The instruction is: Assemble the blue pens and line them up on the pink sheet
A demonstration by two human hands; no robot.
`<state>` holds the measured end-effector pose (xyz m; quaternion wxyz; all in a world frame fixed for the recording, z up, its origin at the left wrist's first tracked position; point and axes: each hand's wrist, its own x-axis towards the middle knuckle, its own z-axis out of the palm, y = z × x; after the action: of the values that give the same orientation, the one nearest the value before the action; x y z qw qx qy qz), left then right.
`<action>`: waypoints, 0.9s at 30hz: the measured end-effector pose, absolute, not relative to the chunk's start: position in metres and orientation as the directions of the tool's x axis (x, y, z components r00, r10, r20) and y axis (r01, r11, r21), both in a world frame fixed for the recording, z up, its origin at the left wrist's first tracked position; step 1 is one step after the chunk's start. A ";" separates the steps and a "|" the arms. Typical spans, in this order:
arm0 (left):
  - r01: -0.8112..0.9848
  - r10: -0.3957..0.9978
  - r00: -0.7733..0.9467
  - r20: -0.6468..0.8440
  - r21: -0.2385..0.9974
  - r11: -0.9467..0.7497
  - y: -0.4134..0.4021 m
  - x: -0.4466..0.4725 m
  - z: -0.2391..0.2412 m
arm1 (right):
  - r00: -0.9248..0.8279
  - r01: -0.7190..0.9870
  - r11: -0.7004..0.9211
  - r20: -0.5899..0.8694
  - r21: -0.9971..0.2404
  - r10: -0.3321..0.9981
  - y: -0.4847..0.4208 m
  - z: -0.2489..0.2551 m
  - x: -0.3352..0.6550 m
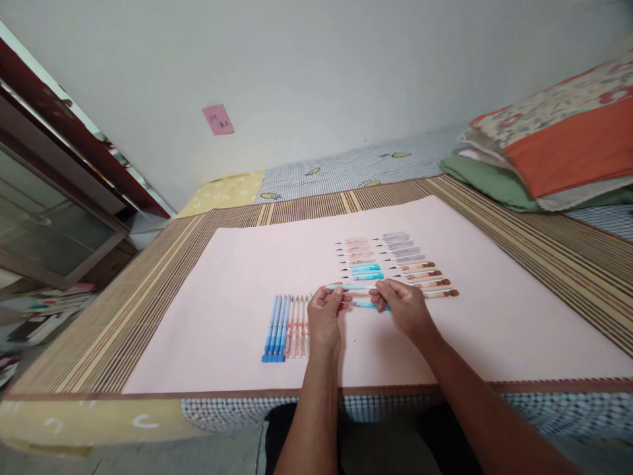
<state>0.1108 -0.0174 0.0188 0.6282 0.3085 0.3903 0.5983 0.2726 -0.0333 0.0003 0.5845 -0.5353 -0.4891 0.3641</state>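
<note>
My left hand (326, 307) and my right hand (399, 303) hold a slim pale-blue pen (353, 287) level between them, each pinching one end. Beneath them a turquoise pen (364, 305) lies partly hidden by my fingers. Just beyond, more turquoise pens (366, 268) and peach pens (357, 249) form a column with tips to the left. To its right runs a column of grey pens (401, 247) and brown-ended pens (425, 274). Beside my left wrist stand rows of blue pens (277, 330) and pink pens (295, 326), some covered by the hand.
The pens lie on a large pale-pink sheet (212, 316) over a striped mat (99, 316) on a bed. Folded bedding with an orange panel (573, 155) is piled at the right. A pink note (218, 119) is on the wall. A glass-fronted cabinet (44, 218) stands left.
</note>
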 end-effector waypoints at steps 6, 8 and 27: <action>-0.571 0.991 0.025 -0.130 0.812 0.121 -0.017 0.109 0.020 | 0.229 0.083 0.171 0.186 -0.982 0.956 -0.032 -0.003 0.273; -0.589 0.990 0.017 -0.138 0.799 0.121 -0.017 0.109 0.020 | 0.233 0.074 0.173 0.185 -0.982 0.955 -0.032 -0.002 0.273; -0.670 0.937 -0.207 -0.282 0.739 0.074 -0.008 0.100 0.016 | 0.280 0.062 0.192 0.201 -0.980 0.939 -0.029 -0.017 0.288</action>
<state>0.1001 -0.0078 0.0161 0.6082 0.1631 0.4090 0.6604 0.2879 -0.0287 -0.0170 0.6057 -0.5226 -0.4785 0.3620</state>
